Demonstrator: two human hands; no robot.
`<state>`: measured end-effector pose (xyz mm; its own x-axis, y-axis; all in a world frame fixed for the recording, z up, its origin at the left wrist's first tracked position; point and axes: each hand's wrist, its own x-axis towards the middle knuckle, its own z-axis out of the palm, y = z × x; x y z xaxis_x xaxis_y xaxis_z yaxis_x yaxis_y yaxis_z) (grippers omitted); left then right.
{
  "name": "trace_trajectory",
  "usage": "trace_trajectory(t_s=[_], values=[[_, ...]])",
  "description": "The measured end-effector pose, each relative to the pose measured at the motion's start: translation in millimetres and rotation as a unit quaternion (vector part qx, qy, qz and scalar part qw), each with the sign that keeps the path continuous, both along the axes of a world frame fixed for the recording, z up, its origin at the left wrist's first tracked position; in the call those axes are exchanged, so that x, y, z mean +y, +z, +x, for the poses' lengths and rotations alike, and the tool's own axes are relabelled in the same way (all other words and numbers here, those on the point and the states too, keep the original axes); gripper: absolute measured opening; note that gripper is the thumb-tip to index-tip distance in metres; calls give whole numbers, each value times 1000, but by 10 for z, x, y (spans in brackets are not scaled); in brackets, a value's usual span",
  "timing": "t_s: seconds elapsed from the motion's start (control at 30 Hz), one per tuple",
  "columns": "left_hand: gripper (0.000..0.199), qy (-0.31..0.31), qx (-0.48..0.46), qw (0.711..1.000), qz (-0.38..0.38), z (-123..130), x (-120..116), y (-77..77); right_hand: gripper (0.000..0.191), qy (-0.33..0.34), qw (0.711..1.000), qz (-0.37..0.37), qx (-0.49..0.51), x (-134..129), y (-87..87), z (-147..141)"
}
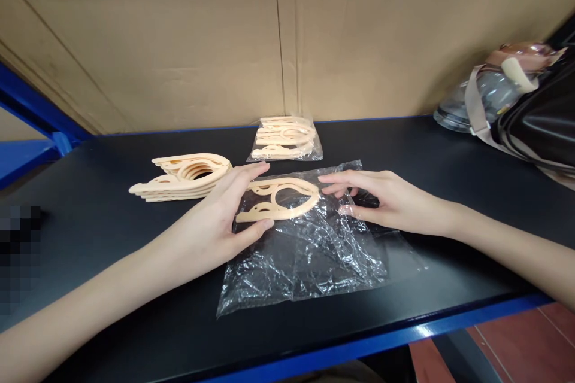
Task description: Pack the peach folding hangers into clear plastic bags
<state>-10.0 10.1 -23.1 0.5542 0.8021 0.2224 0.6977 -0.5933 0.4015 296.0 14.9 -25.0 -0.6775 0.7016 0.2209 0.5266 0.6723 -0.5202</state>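
Note:
A cream folding hanger lies on a crinkled clear plastic bag; whether it is inside the bag I cannot tell. My left hand rests over the hanger's left end, thumb and fingers spread apart on either side of it. Just right of the hanger's rounded end, my right hand is at the bag's right part, its fingers apart. Behind my left hand sits a stack of similar cream hangers. Farther back lies a clear packet of cream hangers.
The black tabletop has a blue front edge. A clear bottle with a strap and a dark bag stand at the back right. Brown cardboard rises behind.

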Motion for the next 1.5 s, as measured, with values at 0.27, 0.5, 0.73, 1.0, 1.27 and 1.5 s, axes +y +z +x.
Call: trace_trajectory(t_s=[0.27,0.5,0.73,1.0,1.27,1.5], values=[[64,11,-17,1000,-1,27,6,-9,52,-1,1000,8,-3,4,-10,-5],[60,10,3,1000,15,31,-12,-4,49,1,1000,13,4,3,-20,-10],[61,54,45,996,55,25,-103,86,45,10,1000,6,23,-1,-22,-23],[67,28,46,997,51,43,-109,62,48,13,1000,3,8,-1,-9,-16],[63,18,45,998,46,23,-89,53,51,19,1000,15,5,-10,-15,-16],[54,20,59,997,53,11,-76,38,61,16,1000,26,-7,-6,-54,9]])
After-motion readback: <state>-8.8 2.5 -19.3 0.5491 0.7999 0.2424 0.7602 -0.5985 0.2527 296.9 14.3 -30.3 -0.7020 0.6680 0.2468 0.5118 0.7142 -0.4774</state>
